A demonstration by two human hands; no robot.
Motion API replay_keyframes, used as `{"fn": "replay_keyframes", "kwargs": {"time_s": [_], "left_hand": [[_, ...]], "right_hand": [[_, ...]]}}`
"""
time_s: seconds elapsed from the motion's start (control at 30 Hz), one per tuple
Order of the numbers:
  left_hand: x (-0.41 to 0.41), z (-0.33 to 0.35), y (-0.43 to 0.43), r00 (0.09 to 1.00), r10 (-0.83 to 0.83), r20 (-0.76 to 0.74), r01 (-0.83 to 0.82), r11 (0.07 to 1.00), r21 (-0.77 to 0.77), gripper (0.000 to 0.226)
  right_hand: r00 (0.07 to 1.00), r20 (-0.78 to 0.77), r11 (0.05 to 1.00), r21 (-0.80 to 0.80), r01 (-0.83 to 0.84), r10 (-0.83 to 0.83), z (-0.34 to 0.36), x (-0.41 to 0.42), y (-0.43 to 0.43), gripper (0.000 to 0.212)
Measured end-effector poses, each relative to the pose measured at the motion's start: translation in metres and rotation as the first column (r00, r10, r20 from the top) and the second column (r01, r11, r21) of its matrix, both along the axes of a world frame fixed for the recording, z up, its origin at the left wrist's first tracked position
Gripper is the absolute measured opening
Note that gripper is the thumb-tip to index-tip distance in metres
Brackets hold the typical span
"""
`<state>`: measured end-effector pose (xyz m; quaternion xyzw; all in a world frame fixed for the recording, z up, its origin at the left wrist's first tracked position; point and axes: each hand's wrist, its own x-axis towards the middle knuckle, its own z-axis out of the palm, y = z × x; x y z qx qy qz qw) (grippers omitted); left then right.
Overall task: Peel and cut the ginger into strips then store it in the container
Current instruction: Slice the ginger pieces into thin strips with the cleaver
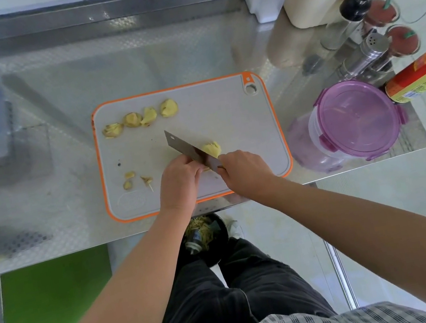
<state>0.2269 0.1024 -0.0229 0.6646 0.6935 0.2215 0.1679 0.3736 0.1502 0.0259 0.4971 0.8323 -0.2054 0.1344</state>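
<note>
From the head camera, the right hand (245, 172) has its grip clamped on the handle of the cleaver (189, 148). The left hand (181, 184) curls tight against the blade, and whether it holds anything is hidden. Its knuckles sit so close that a slip could likely nick them. The ginger (211, 150) lies mid cutting board (225, 108), against the blade's far side. The blade runs diagonally and points far-left, while the ginger's own axis is half hidden.

Left hand (181, 179) and right hand (244, 168), fingers curled, close together
</note>
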Motion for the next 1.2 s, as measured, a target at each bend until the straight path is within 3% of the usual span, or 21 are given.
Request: {"fn": "replay_keyframes", "kwargs": {"time_s": [0.3, 0.47, 0.63, 0.8, 0.97, 1.2], "left_hand": [[-0.001, 0.003, -0.005, 0.99, 0.079, 0.115, -0.084, 0.996, 0.041, 0.01], [0.003, 0.008, -0.007, 0.913, 0.321, 0.251, -0.306, 0.947, -0.099, 0.01], [0.005, 0.004, -0.006, 0.84, 0.472, 0.266, -0.422, 0.878, -0.228, 0.013], [0.011, 0.006, -0.002, 0.755, 0.596, 0.271, -0.492, 0.79, -0.366, 0.016], [0.013, 0.005, -0.002, 0.72, 0.626, 0.299, -0.512, 0.77, -0.38, 0.012], [0.017, 0.001, 0.001, 0.659, 0.645, 0.386, -0.506, 0.761, -0.406, 0.008]], "right_hand": [[0.994, -0.098, 0.999, -0.021, 0.043, -0.045, -0.007, 0.004, 0.004, 0.02], [0.977, -0.207, 0.998, 0.001, 0.059, -0.057, 0.002, 0.009, 0.009, 0.021], [0.99, -0.138, 1.0, 0.005, -0.005, 0.006, 0.006, 0.013, 0.006, 0.026], [0.989, -0.144, 0.998, 0.029, 0.048, -0.044, 0.006, 0.015, 0.006, 0.025], [0.997, -0.069, 0.999, 0.006, -0.04, 0.041, 0.006, 0.012, 0.004, 0.023], [1.0, -0.014, 0.999, 0.028, -0.021, 0.021, 0.003, 0.009, -0.001, 0.024]]}}
